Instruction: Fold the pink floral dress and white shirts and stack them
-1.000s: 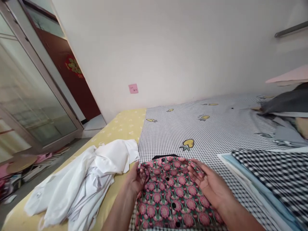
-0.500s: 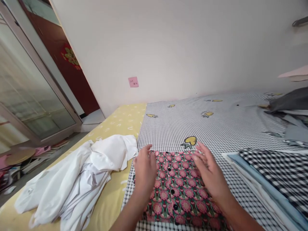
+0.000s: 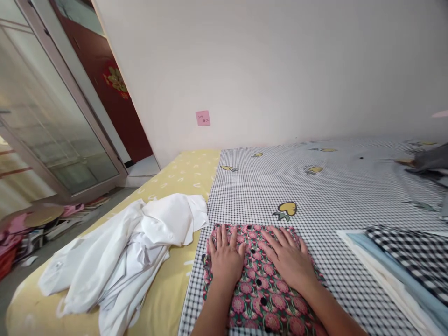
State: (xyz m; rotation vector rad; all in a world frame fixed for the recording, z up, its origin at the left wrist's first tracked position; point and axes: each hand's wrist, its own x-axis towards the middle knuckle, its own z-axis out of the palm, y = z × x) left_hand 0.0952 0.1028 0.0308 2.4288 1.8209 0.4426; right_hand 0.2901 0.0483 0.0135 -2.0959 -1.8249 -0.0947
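Observation:
A pink and green flower-print shirt point(image 3: 258, 291) with a row of black buttons lies folded into a rough rectangle on the checked bed sheet point(image 3: 252, 186). My left hand point(image 3: 226, 256) rests flat on its upper left part, fingers stretched toward the far edge. On the upper right part my right hand point(image 3: 292, 261) also lies palm down with its fingers spread. Neither hand grips the fabric. The shirt's near edge runs down to the bottom of the view, partly covered by my forearms.
A loose heap of white clothing point(image 3: 133, 252) lies on the yellow sheet point(image 3: 196, 170) to the left. At the right is a stack of folded garments, a black-and-white checked cloth point(image 3: 409, 256) on top. Behind stands a white wall point(image 3: 266, 70) with a pink note point(image 3: 203, 118).
Both hands have come down from just above the shirt's sides and now lie flat on it, fingers extended. The view has shifted slightly left.

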